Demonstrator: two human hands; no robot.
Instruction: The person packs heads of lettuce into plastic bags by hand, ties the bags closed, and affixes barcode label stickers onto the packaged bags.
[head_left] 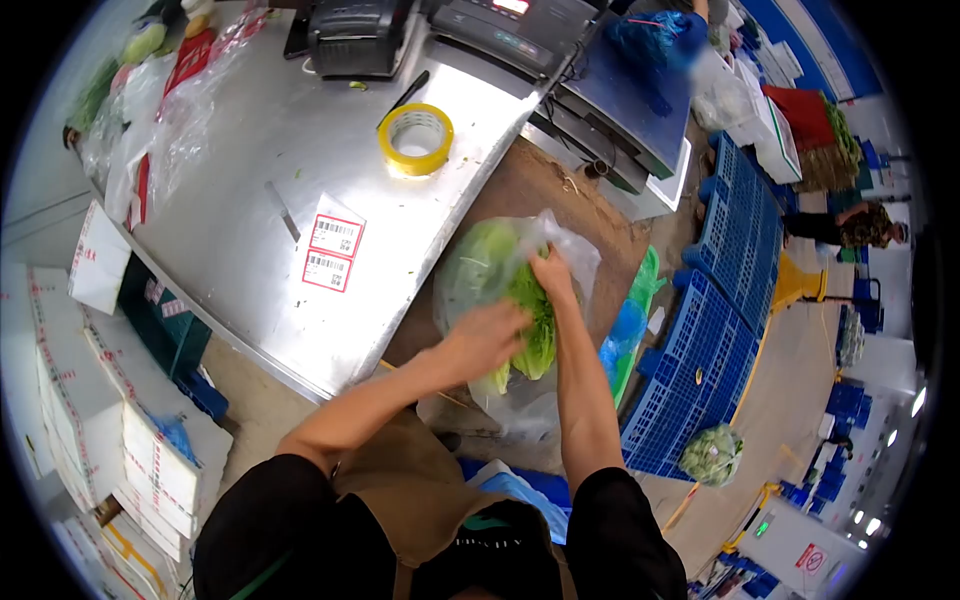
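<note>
A clear plastic bag (465,290) hangs beside the metal table's edge, with pale green leafy vegetables showing through it. At the bag's mouth, my right hand (550,272) is closed on the plastic. Leafy greens that look like lettuce (537,335) stand out between my two hands, with their lower ends towards me. My left hand (485,338) is over the near side of these greens, smeared by motion. Whether its fingers grip any leaves cannot be made out.
On the metal table (230,150) are a yellow tape roll (415,139), a knife (283,211), barcode labels (332,250), a black pen and a label printer (360,38). Blue pallets (690,370) lie to the right, white boxes (160,460) to the left. A person (868,224) stands far right.
</note>
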